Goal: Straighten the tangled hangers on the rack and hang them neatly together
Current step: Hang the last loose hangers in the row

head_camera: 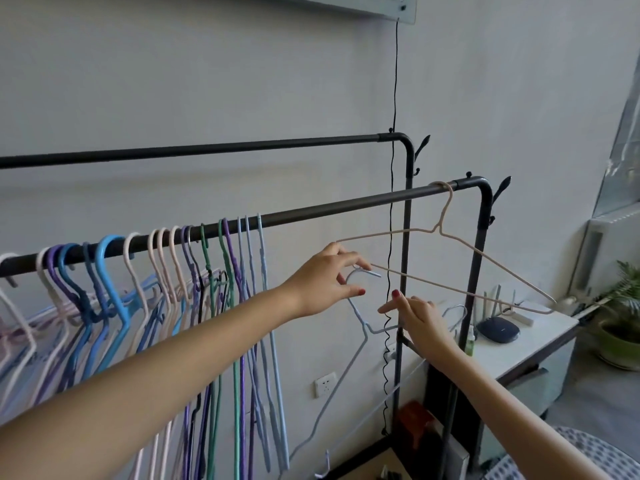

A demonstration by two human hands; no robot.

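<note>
A black rack's front rail [332, 206] carries a dense bunch of pink, purple, blue and green hangers [194, 271] on its left half. One beige wire hanger [460, 242] hangs alone near the rail's right end, swung sideways. My left hand [322, 282] pinches the hook of a light blue wire hanger [360, 327], which dangles below the rail and off it. My right hand [422, 322] grips that same hanger's shoulder wire, forefinger raised. Another light blue hook [457, 311] peeks out behind my right hand.
A second black rail [207, 148] runs behind and higher. A black cable [393, 202] hangs down the wall between the rails. To the right stand a white cabinet [530, 344] with a dark round device [498, 329] and a potted plant [620, 327].
</note>
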